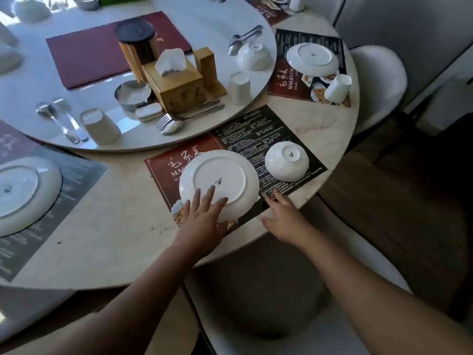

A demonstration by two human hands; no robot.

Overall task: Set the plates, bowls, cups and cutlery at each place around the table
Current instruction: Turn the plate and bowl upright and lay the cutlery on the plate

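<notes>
Left hand, lower centre: fingers straight, laid flat on the back of the upside-down plate, palm at its near rim. Thumb hidden, can't tell if it hooks under. Plate sits on the left half of the printed placemat, centre frame, on the round table. Upside-down bowl on the same mat, just right of the plate, not touching it. Right hand: fingers loose and spread, gripping nothing, index tip on the mat's near edge below the bowl. Glass turntable fills upper left. Near its front rim: fork and spoon, left cup inverted, right cup inverted. Second plate, upper right, upside down on its own mat.
</notes>
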